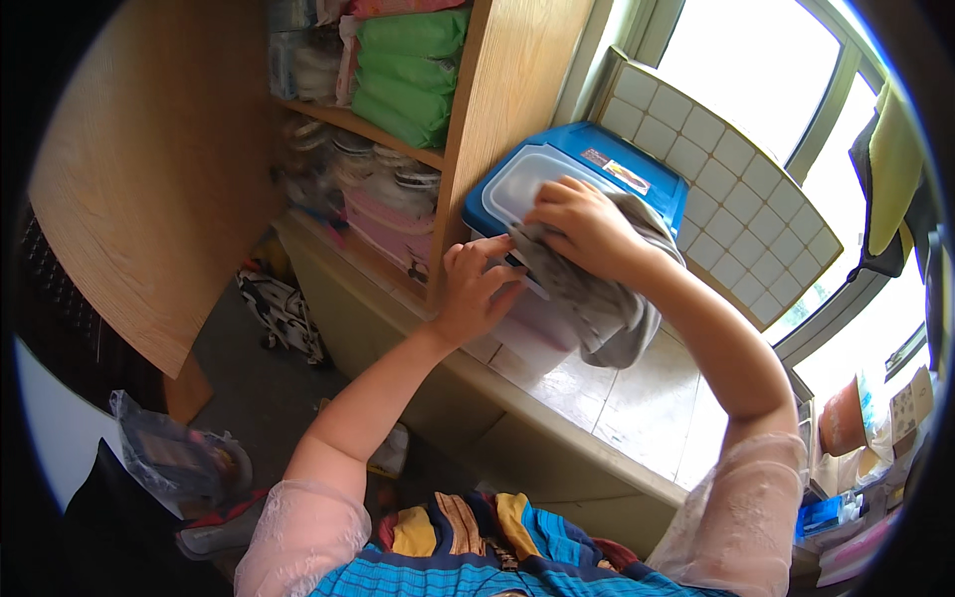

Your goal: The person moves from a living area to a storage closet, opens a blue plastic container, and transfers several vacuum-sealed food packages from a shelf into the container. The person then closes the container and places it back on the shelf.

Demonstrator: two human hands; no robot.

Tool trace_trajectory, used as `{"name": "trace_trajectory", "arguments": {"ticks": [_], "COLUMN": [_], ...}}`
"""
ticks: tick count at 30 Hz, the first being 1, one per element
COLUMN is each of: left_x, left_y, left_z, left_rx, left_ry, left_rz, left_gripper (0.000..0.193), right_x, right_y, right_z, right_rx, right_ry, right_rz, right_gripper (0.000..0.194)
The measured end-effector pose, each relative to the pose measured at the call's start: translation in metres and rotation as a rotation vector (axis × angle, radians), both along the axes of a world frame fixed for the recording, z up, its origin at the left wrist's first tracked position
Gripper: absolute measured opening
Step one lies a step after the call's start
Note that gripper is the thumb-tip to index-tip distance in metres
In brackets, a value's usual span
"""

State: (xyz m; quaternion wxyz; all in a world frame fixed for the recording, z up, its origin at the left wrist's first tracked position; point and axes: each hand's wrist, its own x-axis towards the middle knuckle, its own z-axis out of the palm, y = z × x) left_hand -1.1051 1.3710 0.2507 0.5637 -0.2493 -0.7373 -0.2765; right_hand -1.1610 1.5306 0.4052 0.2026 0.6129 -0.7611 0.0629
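A translucent plastic storage box (pixel 533 328) with a blue lid (pixel 586 149) stands on the white-tiled sill, against the side of a wooden cupboard. The lid is down and has a clear panel in it. My right hand (pixel 586 227) grips a grey cloth (pixel 612 313) over the lid's near right edge, and the cloth hangs down the box's front. At the near left corner of the box is my left hand (pixel 477 287), fingers apart, its fingertips by the rim and the cloth's edge. It holds nothing that I can see.
Green soft packs (pixel 410 74) and wrapped goods fill the open cupboard's shelves, left of the box. Its wooden door (pixel 149 172) swings out at the left. Behind the box are a tiled panel (pixel 716 186) and windows. A terracotta pot (pixel 843 418) and small boxes stand at the right.
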Motion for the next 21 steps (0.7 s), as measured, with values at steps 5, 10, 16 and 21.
{"name": "trace_trajectory", "arguments": {"ticks": [5, 10, 16, 21], "left_x": [0.008, 0.009, 0.009, 0.011], "left_y": [-0.008, -0.015, -0.013, -0.012], "left_z": [0.001, 0.008, 0.010, 0.010], "left_rx": [-0.036, -0.138, -0.127, -0.127], "left_ry": [-0.066, -0.039, -0.033, -0.046], "left_rz": [0.046, 0.059, 0.039, 0.029], "left_gripper": [0.029, 0.029, 0.032, 0.034], "right_x": [-0.018, 0.009, -0.008, -0.067], "right_y": [-0.038, 0.046, 0.174, 0.203], "right_z": [-0.017, -0.019, -0.050, -0.060], "right_rx": [-0.023, -0.102, -0.500, -1.127], "right_ry": [0.067, -0.022, -0.029, -0.212], "right_rz": [0.055, 0.019, -0.291, -0.400], "right_gripper": [0.021, 0.020, 0.027, 0.015]}}
